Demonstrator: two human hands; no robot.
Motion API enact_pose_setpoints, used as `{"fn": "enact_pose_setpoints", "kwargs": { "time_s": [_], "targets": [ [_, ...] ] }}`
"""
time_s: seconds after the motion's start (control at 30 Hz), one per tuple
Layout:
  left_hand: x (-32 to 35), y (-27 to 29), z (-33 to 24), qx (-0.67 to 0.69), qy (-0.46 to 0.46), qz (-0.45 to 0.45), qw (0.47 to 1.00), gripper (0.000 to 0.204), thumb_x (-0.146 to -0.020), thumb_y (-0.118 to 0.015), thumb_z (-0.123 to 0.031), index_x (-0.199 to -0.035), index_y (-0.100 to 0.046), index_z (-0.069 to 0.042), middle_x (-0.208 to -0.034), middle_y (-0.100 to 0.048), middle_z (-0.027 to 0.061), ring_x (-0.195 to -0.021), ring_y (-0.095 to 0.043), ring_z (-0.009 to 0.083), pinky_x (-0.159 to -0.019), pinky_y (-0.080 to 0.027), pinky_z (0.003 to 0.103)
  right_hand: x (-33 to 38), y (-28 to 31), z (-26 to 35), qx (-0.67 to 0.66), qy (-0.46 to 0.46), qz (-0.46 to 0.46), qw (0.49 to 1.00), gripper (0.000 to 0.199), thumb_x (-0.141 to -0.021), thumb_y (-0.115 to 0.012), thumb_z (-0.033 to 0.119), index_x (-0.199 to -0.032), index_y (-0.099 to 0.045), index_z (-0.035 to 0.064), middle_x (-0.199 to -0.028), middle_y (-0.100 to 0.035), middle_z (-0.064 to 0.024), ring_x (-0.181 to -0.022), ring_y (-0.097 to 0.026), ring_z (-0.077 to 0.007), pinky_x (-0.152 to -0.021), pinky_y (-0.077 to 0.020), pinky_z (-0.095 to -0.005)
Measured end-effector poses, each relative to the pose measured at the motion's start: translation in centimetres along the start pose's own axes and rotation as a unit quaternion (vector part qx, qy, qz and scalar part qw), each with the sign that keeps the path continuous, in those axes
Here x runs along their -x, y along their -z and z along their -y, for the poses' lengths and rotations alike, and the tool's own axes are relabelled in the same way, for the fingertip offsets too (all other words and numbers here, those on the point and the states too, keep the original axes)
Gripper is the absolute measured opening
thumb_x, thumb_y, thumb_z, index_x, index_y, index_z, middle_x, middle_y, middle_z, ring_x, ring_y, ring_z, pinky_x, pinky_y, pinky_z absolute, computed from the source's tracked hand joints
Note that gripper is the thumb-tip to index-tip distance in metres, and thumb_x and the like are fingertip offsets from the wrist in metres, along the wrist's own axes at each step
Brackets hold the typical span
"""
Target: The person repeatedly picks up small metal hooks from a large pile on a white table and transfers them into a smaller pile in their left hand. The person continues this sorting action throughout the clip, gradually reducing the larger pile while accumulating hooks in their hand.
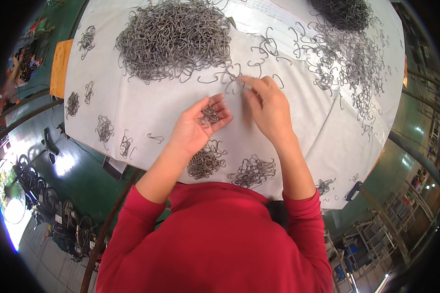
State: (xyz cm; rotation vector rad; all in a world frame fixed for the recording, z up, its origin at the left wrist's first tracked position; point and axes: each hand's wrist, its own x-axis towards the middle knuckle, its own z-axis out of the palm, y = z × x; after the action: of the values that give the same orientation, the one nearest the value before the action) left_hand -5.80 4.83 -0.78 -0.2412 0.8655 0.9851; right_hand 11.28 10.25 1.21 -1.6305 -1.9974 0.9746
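My left hand (196,126) is palm up with its fingers curled into a cup. In it rests a small bunch of bent grey wire hooks (209,115). Farther up and to the right, my right hand (268,105) reaches over the white cloth, palm down. Its index finger stretches toward loose wire hooks (230,74), and the tip meets or nearly meets one of them. The thumb stands apart from that finger; the other fingers are partly hidden. Beyond both hands lies a large heap of the same hooks (173,41).
Close to my body lie two small piles of hooks, one left (205,162) and one right (253,172). Several little bunches (104,129) line the cloth's left side. A darker heap (344,12) and scattered hooks (362,73) cover the far right of the white cloth (298,146).
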Motion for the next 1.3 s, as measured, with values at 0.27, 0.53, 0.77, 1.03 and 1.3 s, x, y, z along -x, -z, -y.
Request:
{"fn": "enact_pose_setpoints", "kwargs": {
  "time_s": [0.27, 0.53, 0.77, 1.03, 1.3],
  "targets": [
    [0.3, 0.3, -0.5, 0.031, -0.008, 0.107, 0.994, 0.027, -0.094, -0.042, -0.021, -0.109, -0.052, 0.000, -0.096, -0.059, 0.0091, -0.089, -0.059, 0.0203, -0.078, -0.051, 0.033, 0.4, 0.7, 0.3, -0.316, -0.154, 0.253, 0.901, 0.025, -0.091, -0.051, 0.018, -0.101, -0.063, -0.0009, -0.083, -0.065, -0.0046, -0.067, -0.060, -0.0095, -0.062, -0.0458, -0.0230],
    [-0.5, -1.0, 0.7, -0.019, -0.030, 0.080, 0.996, 0.035, -0.093, -0.042, -0.024, -0.119, -0.050, -0.001, -0.104, -0.060, 0.0095, -0.101, -0.058, 0.0211, -0.076, -0.050, 0.029, 1.5, 1.2, 0.0, -0.338, -0.252, 0.261, 0.868, 0.023, -0.087, -0.055, 0.017, -0.091, -0.064, -0.0033, -0.075, -0.064, -0.0049, -0.065, -0.060, -0.0096, -0.058, -0.0456, -0.0233],
    [-1.0, -1.5, 1.2, -0.037, -0.018, 0.064, 0.997, 0.036, -0.093, -0.041, -0.026, -0.119, -0.051, -0.002, -0.110, -0.058, 0.0084, -0.106, -0.055, 0.0198, -0.083, -0.046, 0.029, 2.8, 0.8, 0.6, -0.296, -0.162, 0.161, 0.927, 0.020, -0.085, -0.057, 0.015, -0.091, -0.064, -0.0032, -0.074, -0.064, -0.0069, -0.063, -0.058, -0.0136, -0.061, -0.0465, -0.0270],
    [-2.2, -0.2, 2.1, -0.009, 0.007, 0.078, 0.997, 0.034, -0.093, -0.042, -0.024, -0.116, -0.052, -0.001, -0.106, -0.059, 0.0089, -0.104, -0.056, 0.0210, -0.088, -0.046, 0.032, 2.2, 2.5, 2.7, -0.196, -0.047, 0.033, 0.979, 0.016, -0.085, -0.055, 0.010, -0.095, -0.065, 0.0016, -0.082, -0.062, -0.0094, -0.072, -0.060, -0.0179, -0.065, -0.0475, -0.0289],
    [-2.5, -2.2, 1.5, 0.108, -0.056, 0.136, 0.983, 0.030, -0.093, -0.041, -0.020, -0.113, -0.051, 0.000, -0.105, -0.058, 0.0104, -0.109, -0.053, 0.0257, -0.093, -0.046, 0.037, 2.8, 1.5, 0.4, -0.248, -0.149, 0.023, 0.957, 0.025, -0.084, -0.059, 0.014, -0.102, -0.059, -0.0023, -0.089, -0.064, -0.0149, -0.067, -0.063, -0.0192, -0.064, -0.0493, -0.0291]
  ]
}}
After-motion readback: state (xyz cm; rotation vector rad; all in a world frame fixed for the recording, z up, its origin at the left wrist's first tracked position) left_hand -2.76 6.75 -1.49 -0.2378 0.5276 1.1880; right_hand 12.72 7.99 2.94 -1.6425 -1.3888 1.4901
